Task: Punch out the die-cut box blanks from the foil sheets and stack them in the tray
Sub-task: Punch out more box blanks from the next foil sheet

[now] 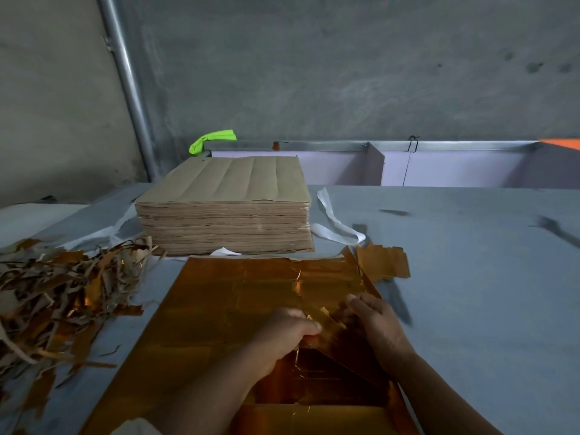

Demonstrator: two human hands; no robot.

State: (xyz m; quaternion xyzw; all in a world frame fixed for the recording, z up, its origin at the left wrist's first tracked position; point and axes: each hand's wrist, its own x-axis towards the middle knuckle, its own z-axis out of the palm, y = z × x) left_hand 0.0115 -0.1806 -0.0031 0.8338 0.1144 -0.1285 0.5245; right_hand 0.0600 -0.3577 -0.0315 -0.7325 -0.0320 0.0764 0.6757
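Observation:
A gold foil sheet (204,309) lies flat on the grey table in front of me. Both hands work at its right part, where a die-cut piece (332,321) is lifted from the sheet. My left hand (288,334) grips that piece's left edge with curled fingers. My right hand (376,324) holds its right side, fingers bent over it. A loose gold blank (386,262) lies on the table just beyond the sheet's far right corner. A tall stack of brown-backed sheets (226,208) stands behind the foil sheet.
A heap of torn gold and brown waste strips (56,296) covers the table's left side. White paper strips (335,227) lie right of the stack. A lilac partitioned tray or shelf (439,167) runs along the far wall, with a green rag (213,139) at its left end.

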